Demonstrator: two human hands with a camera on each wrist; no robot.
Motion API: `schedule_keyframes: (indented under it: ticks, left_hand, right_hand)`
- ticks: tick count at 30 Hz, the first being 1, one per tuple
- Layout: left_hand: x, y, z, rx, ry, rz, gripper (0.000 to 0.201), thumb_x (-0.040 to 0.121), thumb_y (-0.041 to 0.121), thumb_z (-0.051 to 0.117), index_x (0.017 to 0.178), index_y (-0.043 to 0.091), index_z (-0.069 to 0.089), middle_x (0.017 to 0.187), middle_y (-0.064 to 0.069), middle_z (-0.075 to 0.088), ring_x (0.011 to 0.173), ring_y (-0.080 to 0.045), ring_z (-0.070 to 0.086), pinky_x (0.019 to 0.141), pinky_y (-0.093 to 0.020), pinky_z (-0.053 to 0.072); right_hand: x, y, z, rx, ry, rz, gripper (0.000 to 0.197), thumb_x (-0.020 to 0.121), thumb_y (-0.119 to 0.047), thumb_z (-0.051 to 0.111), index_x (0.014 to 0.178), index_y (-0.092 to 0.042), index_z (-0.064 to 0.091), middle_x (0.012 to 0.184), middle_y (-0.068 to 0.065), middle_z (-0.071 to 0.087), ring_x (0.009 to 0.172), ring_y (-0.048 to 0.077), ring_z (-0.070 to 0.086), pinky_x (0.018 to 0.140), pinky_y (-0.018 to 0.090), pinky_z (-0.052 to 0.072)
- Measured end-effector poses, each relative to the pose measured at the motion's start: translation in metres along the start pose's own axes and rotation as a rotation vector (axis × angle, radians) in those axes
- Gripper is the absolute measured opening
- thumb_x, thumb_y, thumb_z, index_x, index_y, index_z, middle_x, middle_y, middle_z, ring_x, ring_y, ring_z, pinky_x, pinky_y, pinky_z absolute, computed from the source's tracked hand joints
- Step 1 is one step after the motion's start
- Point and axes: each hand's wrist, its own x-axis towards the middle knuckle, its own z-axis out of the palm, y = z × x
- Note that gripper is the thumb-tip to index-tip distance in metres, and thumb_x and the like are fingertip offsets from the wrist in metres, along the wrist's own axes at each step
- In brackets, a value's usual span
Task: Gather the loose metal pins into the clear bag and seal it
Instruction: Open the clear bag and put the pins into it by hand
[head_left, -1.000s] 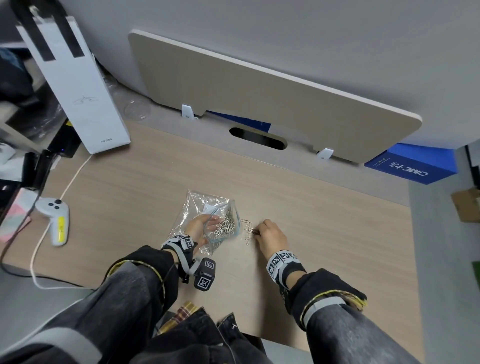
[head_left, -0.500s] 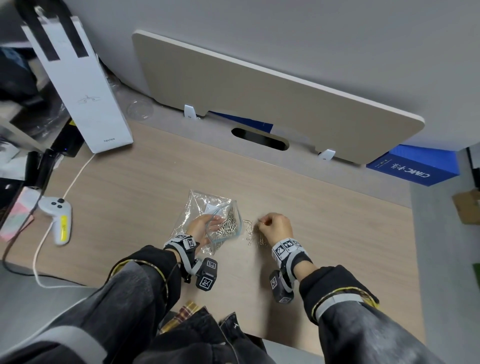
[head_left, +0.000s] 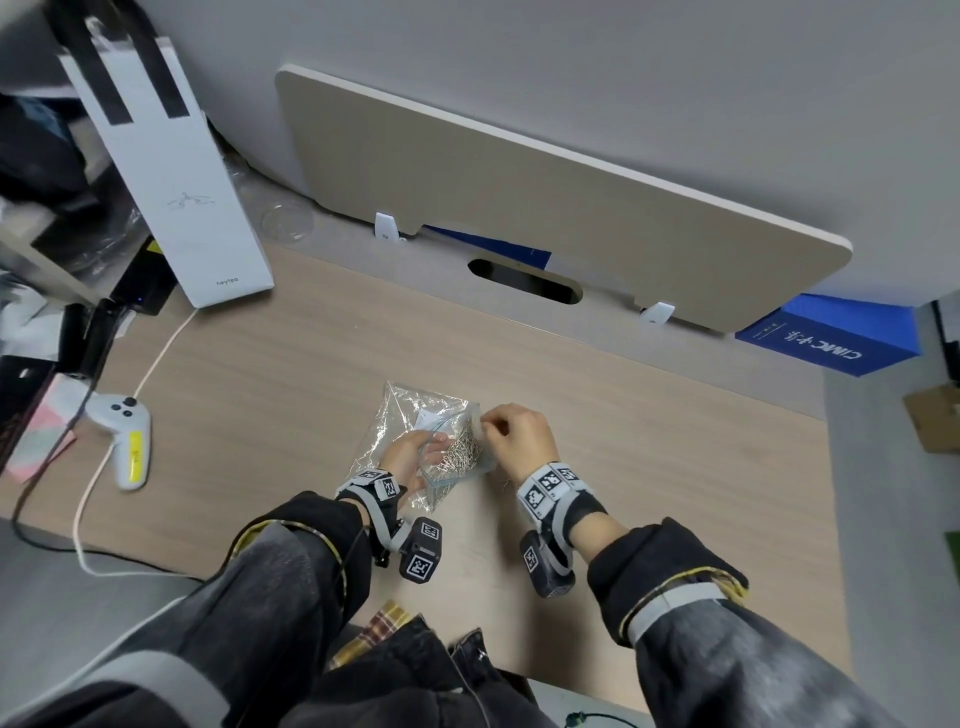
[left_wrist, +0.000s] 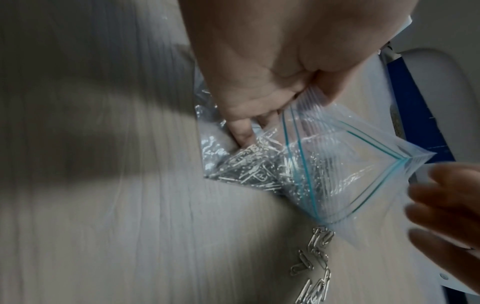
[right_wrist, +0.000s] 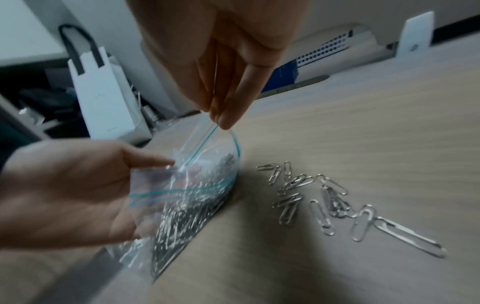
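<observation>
Here, on the pale wood-grain worktop (head_left: 571, 415), a clear zip-top plastic bag with a blue-green seal strip (head_left: 415, 431) lies at centre, its mouth held open toward three o'clock. The left hand (head_left: 402, 457) has its grip curled on the bag's near lip, thumb over the plastic and fingers (left_wrist: 241, 131) tucked against the film. The right hand (head_left: 519, 439) pinches the far lip of the mouth between thumb and fingertips (right_wrist: 223, 117), lifting it clear of the worktop. Inside the bag sits a dense heap of silver metal paper clips (right_wrist: 182, 214), lying against its lower side. A small scatter of loose silver paper clips (right_wrist: 324, 197) lies on the worktop just beside the bag's mouth, at about four o'clock from it, beneath the right wrist in the head view. At ten o'clock, well apart, stands a tall white paper carrier bag with black handles (head_left: 176, 176); at nine o'clock lies a white handheld controller with a yellow strip (head_left: 124, 441).
</observation>
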Motion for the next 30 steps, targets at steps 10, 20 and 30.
schedule_keyframes:
  ticks: [10, 20, 30]
  left_hand:
    - [0.001, -0.003, -0.002, 0.051, -0.018, 0.019, 0.024, 0.094, 0.023, 0.047, 0.104, 0.010, 0.064, 0.110, -0.004, 0.068, 0.112, -0.025, 0.056, 0.111, -0.062, 0.027]
    - [0.000, -0.004, -0.001, 0.073, -0.015, 0.046, 0.024, 0.092, 0.024, 0.049, 0.104, 0.010, 0.064, 0.114, -0.008, 0.066, 0.127, -0.033, 0.051, 0.110, -0.062, 0.027]
    - [0.003, -0.006, -0.004, 0.049, -0.035, 0.043, 0.020, 0.093, 0.023, 0.048, 0.097, 0.012, 0.064, 0.105, -0.004, 0.067, 0.130, -0.035, 0.048, 0.113, -0.064, 0.022]
  right_hand:
    - [-0.034, 0.087, -0.012, -0.059, -0.052, 0.550, 0.018, 0.084, -0.012, 0.055, 0.096, -0.010, 0.068, 0.104, 0.011, 0.069, 0.098, 0.029, 0.063, 0.080, 0.028, 0.046]
    - [-0.048, 0.081, 0.032, 0.133, 0.022, 0.587, 0.022, 0.073, -0.001, 0.058, 0.089, -0.017, 0.056, 0.099, 0.008, 0.064, 0.091, 0.025, 0.060, 0.076, 0.029, 0.048]
    - [-0.054, 0.086, 0.024, 0.154, 0.156, 0.556, 0.027, 0.072, 0.003, 0.048, 0.081, -0.020, 0.059, 0.089, 0.002, 0.065, 0.085, 0.023, 0.061, 0.073, 0.023, 0.042]
